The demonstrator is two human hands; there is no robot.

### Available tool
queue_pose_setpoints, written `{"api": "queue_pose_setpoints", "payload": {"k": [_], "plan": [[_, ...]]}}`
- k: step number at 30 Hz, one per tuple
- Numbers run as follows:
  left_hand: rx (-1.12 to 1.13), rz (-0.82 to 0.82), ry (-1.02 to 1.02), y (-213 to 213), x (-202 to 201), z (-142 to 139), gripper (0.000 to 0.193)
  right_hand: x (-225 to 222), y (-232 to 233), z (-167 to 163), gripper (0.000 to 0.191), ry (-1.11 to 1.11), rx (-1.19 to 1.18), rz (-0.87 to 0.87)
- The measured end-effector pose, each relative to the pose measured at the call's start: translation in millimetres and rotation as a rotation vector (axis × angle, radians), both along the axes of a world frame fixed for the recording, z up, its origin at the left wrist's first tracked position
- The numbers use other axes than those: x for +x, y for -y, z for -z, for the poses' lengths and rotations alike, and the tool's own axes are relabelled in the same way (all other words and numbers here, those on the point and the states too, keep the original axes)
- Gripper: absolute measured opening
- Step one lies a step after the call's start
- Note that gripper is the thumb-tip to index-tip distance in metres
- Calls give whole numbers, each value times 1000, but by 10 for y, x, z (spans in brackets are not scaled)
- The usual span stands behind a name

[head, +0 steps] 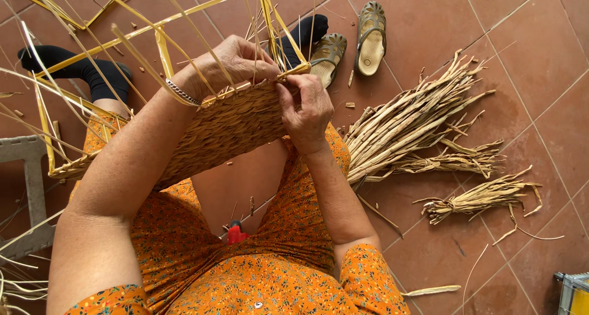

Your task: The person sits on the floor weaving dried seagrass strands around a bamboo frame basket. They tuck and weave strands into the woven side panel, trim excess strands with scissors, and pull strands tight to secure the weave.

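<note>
We cannot see the left hand's (236, 60) fingertips, which curl behind the woven basket's (208, 134) rim at upper centre. The basket's underside is hidden. At the lower right corner a yellow crate (575, 292) is cut off by the frame's edge. A grey stool (24, 167) runs off the left edge. The red tool (235, 233) between the knees shows only partly, its kind unclear.

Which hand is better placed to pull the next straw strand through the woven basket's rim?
Probably the right hand: its fingertips already pinch a strand at the tan woven straw basket's rim. The left hand lies over the rim, steadying the basket.
</note>
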State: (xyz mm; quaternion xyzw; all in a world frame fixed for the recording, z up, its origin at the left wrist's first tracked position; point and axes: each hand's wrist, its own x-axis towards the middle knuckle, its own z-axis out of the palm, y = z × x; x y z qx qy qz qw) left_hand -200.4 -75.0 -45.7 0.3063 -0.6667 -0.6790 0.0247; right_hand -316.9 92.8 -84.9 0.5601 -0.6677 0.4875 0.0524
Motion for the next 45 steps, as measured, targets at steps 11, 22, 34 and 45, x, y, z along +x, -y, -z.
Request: {"api": "queue_pose_setpoints", "payload": {"k": [11,22,34,45], "plan": [[-233,79,-63,41,2,104,24,-166,-59,201,10,54,114,27],[-41,-267,-451,157,750,20,22,-570,122,617,31,984,160,-311],[-367,-972,186,-1781,3061,297,27,-436,282,599,30,1281,67,-521],[-354,-1154,-208,-1197,3119,614,31,14,-88,370,26,1315,39,-537]]}}
